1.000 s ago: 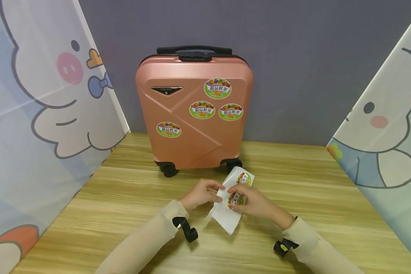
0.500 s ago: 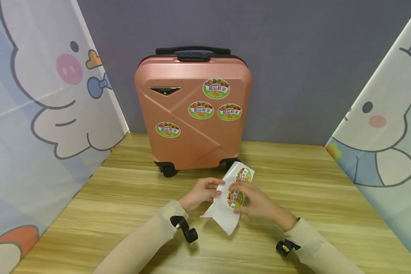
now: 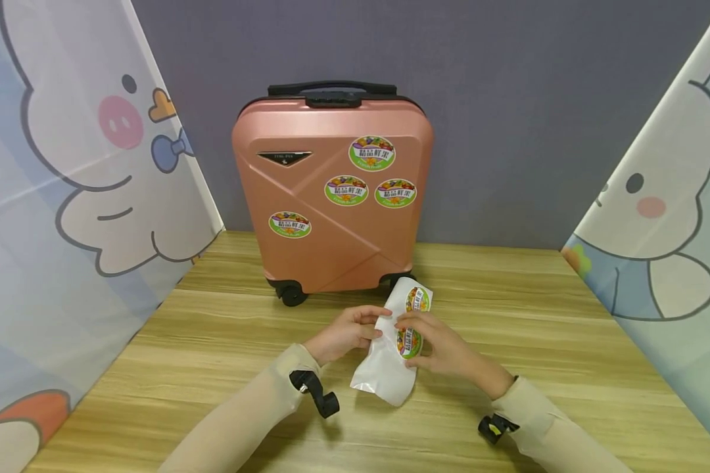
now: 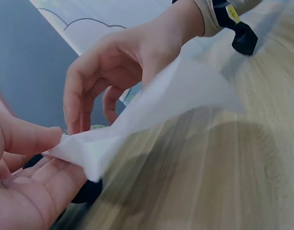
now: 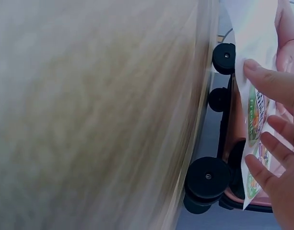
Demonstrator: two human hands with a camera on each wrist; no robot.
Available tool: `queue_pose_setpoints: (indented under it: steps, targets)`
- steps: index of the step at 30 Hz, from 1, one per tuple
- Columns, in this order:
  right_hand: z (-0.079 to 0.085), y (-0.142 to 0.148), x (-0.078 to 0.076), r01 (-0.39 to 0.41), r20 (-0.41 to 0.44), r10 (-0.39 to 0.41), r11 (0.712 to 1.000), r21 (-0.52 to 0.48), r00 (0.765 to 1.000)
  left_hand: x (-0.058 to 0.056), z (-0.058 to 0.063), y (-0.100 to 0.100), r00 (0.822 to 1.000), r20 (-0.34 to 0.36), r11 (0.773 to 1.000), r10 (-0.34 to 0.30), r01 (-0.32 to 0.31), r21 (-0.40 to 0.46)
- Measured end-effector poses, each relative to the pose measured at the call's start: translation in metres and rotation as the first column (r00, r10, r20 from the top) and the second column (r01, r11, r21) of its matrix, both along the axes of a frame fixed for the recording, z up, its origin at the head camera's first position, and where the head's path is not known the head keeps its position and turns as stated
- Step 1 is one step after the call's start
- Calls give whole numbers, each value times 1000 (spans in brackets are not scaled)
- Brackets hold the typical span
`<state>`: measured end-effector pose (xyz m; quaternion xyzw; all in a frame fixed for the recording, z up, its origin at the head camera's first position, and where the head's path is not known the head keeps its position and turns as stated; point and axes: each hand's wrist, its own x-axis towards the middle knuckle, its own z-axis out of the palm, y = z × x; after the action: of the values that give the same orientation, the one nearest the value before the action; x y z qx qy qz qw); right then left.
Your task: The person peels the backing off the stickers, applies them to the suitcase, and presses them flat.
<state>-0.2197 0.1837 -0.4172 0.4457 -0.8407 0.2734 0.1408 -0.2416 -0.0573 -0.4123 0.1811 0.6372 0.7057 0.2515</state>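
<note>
The left hand point(image 3: 346, 335) is angled toward 2 o'clock, and the 9 o'clock edge of a white sheet point(image 3: 384, 378) is pinched by it; in the left wrist view the thumb is seen above and the fingers below. The right hand point(image 3: 440, 345), angled toward 10 o'clock, is arched over the sheet from its 3 o'clock side, its thumb and fingers bent and spread apart. The sheet is touched by the right thumb, but whether anything is grasped there cannot be told.

Between right thumb and fingers lies the lower sticker point(image 3: 409, 344); the upper sticker point(image 3: 417, 299) is placed toward 12 o'clock from it. The sheet is held above the worktop point(image 3: 509, 309), at 5 o'clock from the suitcase point(image 3: 325, 230).

The lower sticker is partly covered by the right fingers, and a suitcase wheel by the sheet's far end. In the right wrist view both hands are cut off and the worktop is blurred.
</note>
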Motion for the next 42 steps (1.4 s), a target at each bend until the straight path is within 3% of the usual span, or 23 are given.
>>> queue_pose_setpoints:
  steps: [10,15,26,33,42]
  targets:
    - [7,5,-7,-182,-54,179,982,-58,982,-2,9,-7,999,-16,999,-42,42,-5]
    - [10,3,-10,-232,-128,221,970,-78,967,-4,11,-6,999,-16,999,-52,52,-6]
    - [8,-7,-15,-345,-276,298,928,-142,914,-3,19,-4,990,18,990,-142,143,-24]
    - [6,-13,-16,-369,-329,311,920,-132,892,-2,17,-4,988,13,988,-151,152,-22]
    - [7,-18,-17,-339,-390,272,934,-112,879,-4,20,-3,986,11,986,-165,165,-6]
